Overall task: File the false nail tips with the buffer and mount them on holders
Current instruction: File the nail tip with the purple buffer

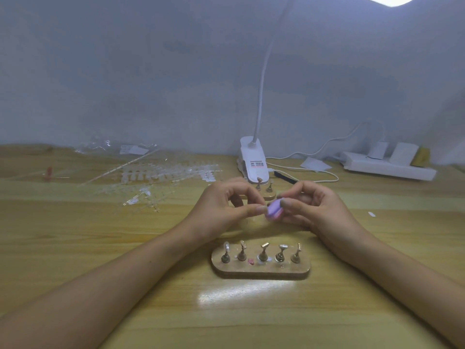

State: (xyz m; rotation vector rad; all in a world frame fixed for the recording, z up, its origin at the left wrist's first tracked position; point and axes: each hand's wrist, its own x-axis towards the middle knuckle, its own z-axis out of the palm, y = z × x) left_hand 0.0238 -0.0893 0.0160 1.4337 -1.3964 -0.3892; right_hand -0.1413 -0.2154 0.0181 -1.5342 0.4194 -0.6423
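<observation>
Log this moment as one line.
step: filing | right hand: holds purple buffer | left hand: pinches small piece against buffer, unclear | stand: five holders

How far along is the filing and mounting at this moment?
Done: on the near wooden base, the leftmost holder appears to carry a clear tip; the others are hard to read. In hand: the right hand holds the purple buffer against a presumed tip hidden in the left hand's pinch. Left: many clear tips on strips lie unmounted.
</observation>
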